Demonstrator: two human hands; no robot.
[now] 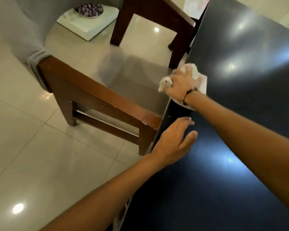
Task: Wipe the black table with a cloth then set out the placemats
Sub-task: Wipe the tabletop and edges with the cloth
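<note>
Wiping contact: right hand (183,84) bunched on crumpled white cloth (203,85), pressing it onto glossy black rectangular table (240,114) at the left long edge.
Right grip: fingers curled into the cloth, clamped on it; bunched folds showing above the knuckles and beside the thumb.
Cloth position: lying across the table edge, flat portion on the top surface beneath the wrist, a bunched corner overhanging toward the floor.
Right wrist: black cord bracelet (188,95) worn just behind the hand.
Left grip: left hand (173,142) with fingers straight and apart, holding nothing; fingertips at the same table edge, nearer the body than the cloth. Contact with the surface cannot be told.
Table surface: reflecting several ceiling lights as bright spots.
Placemats: none visible.
Beside table: brown wooden chair (93,95) with grey seat, pushed close to the table edge; grey fabric (20,39) draped over its far-left corner.
Floor: pale glossy tiles (32,155).
Background: white low stand (90,25) carrying a shallow dish of purple round items (88,10), exact kind unclear.
</note>
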